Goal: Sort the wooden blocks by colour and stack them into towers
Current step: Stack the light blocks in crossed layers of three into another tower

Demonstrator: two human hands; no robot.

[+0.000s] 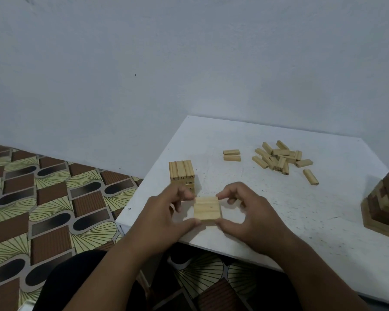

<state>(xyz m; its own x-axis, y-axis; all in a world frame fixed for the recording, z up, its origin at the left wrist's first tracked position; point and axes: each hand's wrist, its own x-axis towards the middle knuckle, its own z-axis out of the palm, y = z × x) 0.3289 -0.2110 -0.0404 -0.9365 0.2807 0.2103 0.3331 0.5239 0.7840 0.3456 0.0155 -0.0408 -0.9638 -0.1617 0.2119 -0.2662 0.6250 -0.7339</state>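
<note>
A flat group of light wooden blocks (207, 208) lies side by side near the white table's front edge. My left hand (164, 217) pinches its left side with thumb and fingers. My right hand (247, 215) pinches its right side the same way. Just behind my left hand stands a short tower of light blocks (182, 173) with numbers printed on their ends. A loose pile of light blocks (279, 158) lies further back on the right. Two blocks (231, 155) lie side by side to the left of that pile, and one single block (310, 176) to its right.
A tall tower of dark and light wood (384, 209) on a stepped base stands at the table's right edge. The white table (323, 221) meets a pale wall behind. A patterned floor (43, 209) lies to the left and below.
</note>
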